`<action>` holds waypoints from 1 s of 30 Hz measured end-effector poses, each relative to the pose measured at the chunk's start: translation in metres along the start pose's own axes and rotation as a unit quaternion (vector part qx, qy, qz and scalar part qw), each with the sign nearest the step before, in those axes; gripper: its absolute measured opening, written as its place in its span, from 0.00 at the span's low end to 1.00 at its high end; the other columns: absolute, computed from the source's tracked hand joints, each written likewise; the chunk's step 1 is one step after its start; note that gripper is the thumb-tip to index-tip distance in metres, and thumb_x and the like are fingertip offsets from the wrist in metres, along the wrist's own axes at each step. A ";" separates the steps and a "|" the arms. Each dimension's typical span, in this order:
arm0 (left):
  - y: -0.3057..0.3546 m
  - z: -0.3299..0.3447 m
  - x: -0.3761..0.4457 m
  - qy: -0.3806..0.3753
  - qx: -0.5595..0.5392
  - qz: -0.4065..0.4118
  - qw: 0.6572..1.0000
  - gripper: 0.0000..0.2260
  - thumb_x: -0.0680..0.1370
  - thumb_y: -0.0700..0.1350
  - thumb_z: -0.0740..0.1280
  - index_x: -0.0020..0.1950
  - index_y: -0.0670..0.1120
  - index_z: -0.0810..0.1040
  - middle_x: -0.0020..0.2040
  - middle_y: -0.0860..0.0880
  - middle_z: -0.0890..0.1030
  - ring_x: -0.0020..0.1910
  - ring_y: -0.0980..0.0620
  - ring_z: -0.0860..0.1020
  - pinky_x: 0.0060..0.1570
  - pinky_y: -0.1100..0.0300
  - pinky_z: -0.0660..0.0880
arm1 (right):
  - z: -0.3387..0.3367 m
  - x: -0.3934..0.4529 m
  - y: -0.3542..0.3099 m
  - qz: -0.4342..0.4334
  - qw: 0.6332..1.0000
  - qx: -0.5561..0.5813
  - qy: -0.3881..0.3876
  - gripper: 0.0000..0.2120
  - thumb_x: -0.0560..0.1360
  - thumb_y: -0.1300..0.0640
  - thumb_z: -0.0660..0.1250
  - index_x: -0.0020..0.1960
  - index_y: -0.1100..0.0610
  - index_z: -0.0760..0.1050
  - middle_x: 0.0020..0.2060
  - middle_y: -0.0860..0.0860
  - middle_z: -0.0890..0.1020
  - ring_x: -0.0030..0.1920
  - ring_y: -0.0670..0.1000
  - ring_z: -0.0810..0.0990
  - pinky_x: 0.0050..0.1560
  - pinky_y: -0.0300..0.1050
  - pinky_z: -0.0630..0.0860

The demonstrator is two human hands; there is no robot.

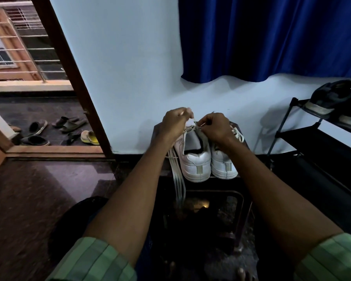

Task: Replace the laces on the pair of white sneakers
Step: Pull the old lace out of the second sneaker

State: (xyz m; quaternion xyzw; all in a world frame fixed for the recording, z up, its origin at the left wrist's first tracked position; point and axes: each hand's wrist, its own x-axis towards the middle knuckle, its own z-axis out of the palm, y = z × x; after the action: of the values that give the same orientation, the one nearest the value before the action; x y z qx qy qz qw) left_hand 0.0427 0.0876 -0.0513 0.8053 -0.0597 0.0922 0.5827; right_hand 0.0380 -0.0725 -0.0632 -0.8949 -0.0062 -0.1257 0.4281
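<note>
Two white sneakers stand side by side on a dark stool (215, 184), heels toward me: the left sneaker (194, 159) and the right sneaker (223, 163). My left hand (175, 120) pinches a white lace end above the left sneaker's tongue. My right hand (216, 126) pinches the lace (193, 127) at the same shoe's top eyelets. Loose white laces (178, 181) hang off the stool's left edge beside the left sneaker. The right sneaker's own laces (238, 134) show past my right hand.
A pale wall stands just behind the stool, with a blue curtain (272, 37) above. A black shoe rack (320, 138) with dark shoes is at the right. An open doorway at the left shows sandals (69, 122) on the outside floor.
</note>
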 end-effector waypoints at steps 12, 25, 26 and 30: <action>-0.006 -0.002 -0.008 -0.057 0.409 0.092 0.906 0.09 0.79 0.50 0.71 0.58 0.54 0.79 0.52 0.50 0.85 0.57 0.46 0.81 0.62 0.51 0.62 | -0.001 0.000 0.000 -0.004 1.000 -0.009 0.012 0.04 0.71 0.62 0.76 0.45 0.55 0.87 0.40 0.50 0.86 0.47 0.51 0.85 0.51 0.47 0.82; 0.014 0.005 -0.012 0.045 0.117 0.020 0.992 0.15 0.86 0.55 0.56 0.53 0.46 0.74 0.42 0.48 0.80 0.41 0.47 0.77 0.49 0.51 0.74 | -0.002 0.000 0.001 -0.004 1.000 -0.001 -0.005 0.07 0.71 0.63 0.73 0.44 0.54 0.87 0.44 0.52 0.88 0.49 0.52 0.85 0.56 0.54 0.82; 0.013 0.005 -0.014 0.041 0.217 0.044 0.974 0.13 0.86 0.55 0.59 0.60 0.46 0.72 0.47 0.49 0.81 0.46 0.45 0.77 0.52 0.50 0.73 | -0.002 0.000 0.001 -0.006 1.000 -0.001 -0.004 0.06 0.72 0.62 0.73 0.44 0.54 0.87 0.43 0.52 0.88 0.48 0.52 0.85 0.56 0.54 0.82; 0.007 0.008 -0.018 -0.009 0.452 0.114 0.885 0.10 0.83 0.50 0.66 0.63 0.48 0.77 0.55 0.48 0.84 0.56 0.42 0.78 0.58 0.51 0.66 | -0.001 0.000 0.002 0.002 1.000 0.009 -0.001 0.02 0.71 0.58 0.77 0.44 0.54 0.87 0.43 0.51 0.88 0.48 0.51 0.85 0.55 0.52 0.82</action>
State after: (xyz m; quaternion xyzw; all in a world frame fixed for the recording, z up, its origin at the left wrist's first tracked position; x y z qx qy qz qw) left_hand 0.0240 0.0778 -0.0514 0.9697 -0.1089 0.1676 0.1407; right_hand 0.0382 -0.0746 -0.0635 -0.8914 -0.0064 -0.1239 0.4359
